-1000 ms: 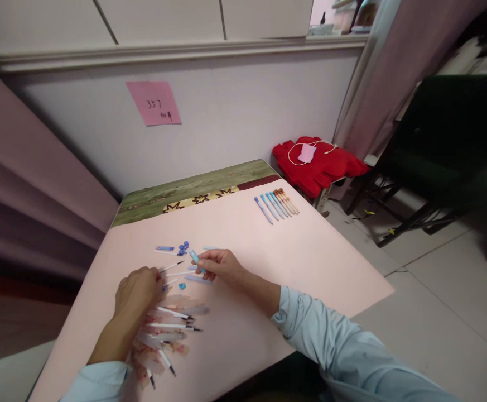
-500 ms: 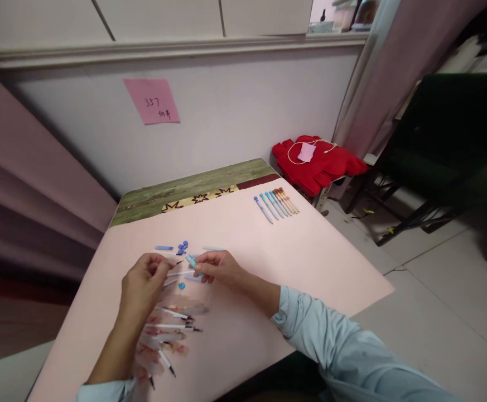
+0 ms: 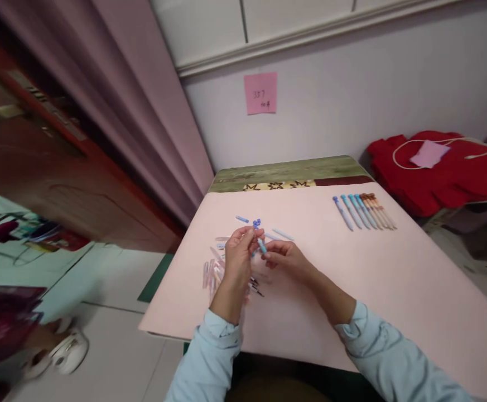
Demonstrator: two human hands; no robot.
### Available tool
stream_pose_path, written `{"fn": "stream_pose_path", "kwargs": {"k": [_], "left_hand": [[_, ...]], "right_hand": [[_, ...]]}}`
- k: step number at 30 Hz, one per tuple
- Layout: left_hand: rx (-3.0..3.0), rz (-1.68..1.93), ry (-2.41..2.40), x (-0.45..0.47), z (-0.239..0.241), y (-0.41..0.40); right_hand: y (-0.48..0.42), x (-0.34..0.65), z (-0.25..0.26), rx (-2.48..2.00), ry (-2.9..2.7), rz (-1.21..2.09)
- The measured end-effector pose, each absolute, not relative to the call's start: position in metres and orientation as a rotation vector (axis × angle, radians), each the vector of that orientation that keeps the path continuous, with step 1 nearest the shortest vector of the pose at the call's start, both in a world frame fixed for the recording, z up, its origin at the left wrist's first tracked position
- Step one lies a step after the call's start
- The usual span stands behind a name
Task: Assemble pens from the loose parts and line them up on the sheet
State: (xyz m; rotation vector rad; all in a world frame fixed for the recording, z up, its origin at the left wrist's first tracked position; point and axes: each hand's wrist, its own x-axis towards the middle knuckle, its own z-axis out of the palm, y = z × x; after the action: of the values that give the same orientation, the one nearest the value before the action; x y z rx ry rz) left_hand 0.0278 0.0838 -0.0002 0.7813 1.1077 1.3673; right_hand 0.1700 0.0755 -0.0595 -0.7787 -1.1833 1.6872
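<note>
Over the pink-covered table, my right hand (image 3: 287,258) pinches a short light-blue pen barrel piece (image 3: 262,245), tilted with its upper end toward my other hand. My left hand (image 3: 239,248) is closed close to that end, thumb and finger pressed together; what they hold is too small to make out. Just beyond the fingers lie small dark-blue pen toppers (image 3: 256,223) and a blue barrel piece (image 3: 242,219). A pale blue tube (image 3: 283,234) rests behind my right hand. Beneath and beside my left wrist are clear pinkish barrels (image 3: 208,274) and dark-tipped refills (image 3: 255,288), partly hidden.
A row of assembled pens (image 3: 362,212), blue to brown, lies at the table's back right. Red cloth (image 3: 427,181) with a white cord sits beyond the right edge. A pink note (image 3: 260,93) is on the wall. Another person's shoe (image 3: 71,352) shows on the floor at left.
The view has swung left, bringing the door and floor into sight. My hands have come closer together; the dark tip seen at my left fingers no longer shows. The light-blue piece stays in my right hand.
</note>
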Motion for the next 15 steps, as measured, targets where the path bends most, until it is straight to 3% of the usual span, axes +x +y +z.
{"fn": "stream_pose_path", "kwargs": {"k": [15], "left_hand": [[0.747, 1.36, 1.013, 0.025, 0.001, 0.069]], "right_hand": [[0.073, 0.17, -0.06, -0.83, -1.244, 1.651]]}}
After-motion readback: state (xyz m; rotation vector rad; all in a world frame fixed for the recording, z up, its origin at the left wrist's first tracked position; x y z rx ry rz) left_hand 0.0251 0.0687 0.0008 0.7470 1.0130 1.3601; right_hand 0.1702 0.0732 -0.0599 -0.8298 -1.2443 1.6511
